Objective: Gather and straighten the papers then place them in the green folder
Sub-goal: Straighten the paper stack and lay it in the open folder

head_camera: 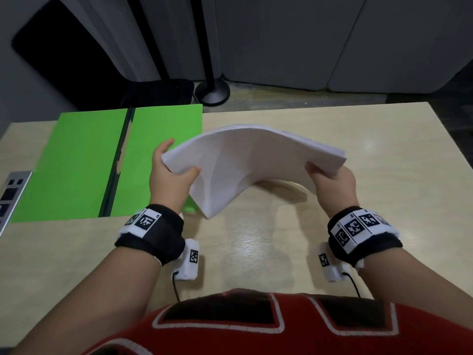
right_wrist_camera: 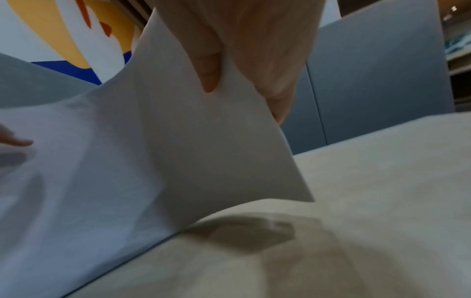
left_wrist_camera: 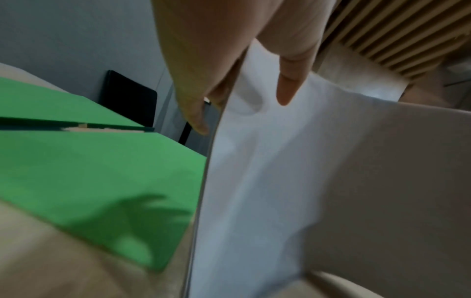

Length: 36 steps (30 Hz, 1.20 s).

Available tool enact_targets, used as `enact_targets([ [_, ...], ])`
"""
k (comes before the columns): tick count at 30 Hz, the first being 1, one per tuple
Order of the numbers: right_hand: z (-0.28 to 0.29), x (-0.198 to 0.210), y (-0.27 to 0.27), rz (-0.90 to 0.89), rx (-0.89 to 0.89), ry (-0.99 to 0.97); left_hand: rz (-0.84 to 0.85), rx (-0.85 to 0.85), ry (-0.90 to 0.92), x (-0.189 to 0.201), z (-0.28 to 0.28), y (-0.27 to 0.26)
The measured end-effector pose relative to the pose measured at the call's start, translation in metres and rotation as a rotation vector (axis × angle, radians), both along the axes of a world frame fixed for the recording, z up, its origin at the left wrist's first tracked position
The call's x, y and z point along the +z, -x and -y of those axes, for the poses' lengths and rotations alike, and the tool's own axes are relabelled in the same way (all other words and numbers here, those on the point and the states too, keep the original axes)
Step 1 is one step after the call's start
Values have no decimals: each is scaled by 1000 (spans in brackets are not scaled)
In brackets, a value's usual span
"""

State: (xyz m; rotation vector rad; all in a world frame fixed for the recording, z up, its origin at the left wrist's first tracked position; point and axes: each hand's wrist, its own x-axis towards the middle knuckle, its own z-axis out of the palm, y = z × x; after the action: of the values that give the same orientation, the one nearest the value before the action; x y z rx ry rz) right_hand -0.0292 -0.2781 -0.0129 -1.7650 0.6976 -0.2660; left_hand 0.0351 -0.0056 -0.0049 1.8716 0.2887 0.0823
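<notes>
A stack of white papers [head_camera: 245,160] bows upward above the table, held at both ends. My left hand [head_camera: 171,175] pinches its left edge, thumb on the near face and fingers behind. My right hand [head_camera: 332,180] grips the right edge the same way. In the left wrist view the thumb [left_wrist_camera: 290,84] presses the papers [left_wrist_camera: 267,181]; in the right wrist view a thumb [right_wrist_camera: 210,72] presses the sheet [right_wrist_camera: 178,151]. The green folder [head_camera: 82,162] lies open and flat on the table at the left, its right leaf partly under the papers' left end.
The light wooden table [head_camera: 256,247] carries a grey device [head_camera: 10,196] at its left edge. A black lamp base [head_camera: 212,92] stands beyond the far edge, with grey panels behind it. My red shirt fills the bottom of the head view.
</notes>
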Motion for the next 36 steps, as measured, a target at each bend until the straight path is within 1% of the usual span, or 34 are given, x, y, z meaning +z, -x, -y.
enact_targets([
  [2, 0, 5, -2, 57, 12, 36, 51, 20, -89, 11, 0, -3],
  [3, 0, 8, -4, 90, 22, 64, 87, 2, -162, 17, 1, -5],
  [4, 0, 12, -5, 126, 41, 103, 129, -39, -276, 22, 2, -8],
  [7, -2, 22, -11, 238, 129, 252, 206, -306, -766, 41, 14, -10],
  [8, -2, 25, -13, 282, 162, 311, 235, -398, -876, 47, 22, -9],
  [9, -3, 28, -15, 330, 193, 377, 275, -474, -939, 53, 30, -6],
  [10, -5, 32, -17, 381, 221, 446, 319, -526, -959, 58, 38, -5],
  [11, -7, 37, -18, 433, 247, 506, 351, -556, -939, 61, 45, -3],
  [12, -10, 41, -18, 480, 271, 552, 365, -569, -879, 63, 48, -3],
  [14, -17, 51, -17, 550, 304, 610, 371, -574, -699, 66, 48, -4],
  [16, -23, 57, -15, 593, 299, 655, 376, -550, -570, 66, 44, -3],
  [18, -24, 56, -13, 563, 266, 688, 382, -513, -509, 65, 38, -2],
  [20, -22, 53, -13, 461, 222, 666, 367, -471, -447, 63, 32, -3],
  [22, -17, 50, -13, 403, 177, 612, 346, -426, -377, 62, 25, -6],
  [25, -12, 51, -13, 394, 93, 520, 310, -376, -220, 61, 14, -7],
  [26, -11, 53, -13, 401, 58, 460, 302, -364, -160, 61, 13, -6],
  [28, -11, 60, -14, 466, 4, 254, 306, -343, -73, 60, 12, -4],
  [30, -14, 69, -15, 556, 18, 23, 324, -312, 21, 59, 14, -1],
  [31, -17, 72, -16, 575, 53, -45, 333, -293, 86, 58, 17, 0],
  [34, -25, 74, -15, 581, 147, -136, 311, -237, 246, 49, 25, 4],
  [36, -26, 69, -13, 582, 172, -136, 256, -222, 250, 36, 27, 7],
])
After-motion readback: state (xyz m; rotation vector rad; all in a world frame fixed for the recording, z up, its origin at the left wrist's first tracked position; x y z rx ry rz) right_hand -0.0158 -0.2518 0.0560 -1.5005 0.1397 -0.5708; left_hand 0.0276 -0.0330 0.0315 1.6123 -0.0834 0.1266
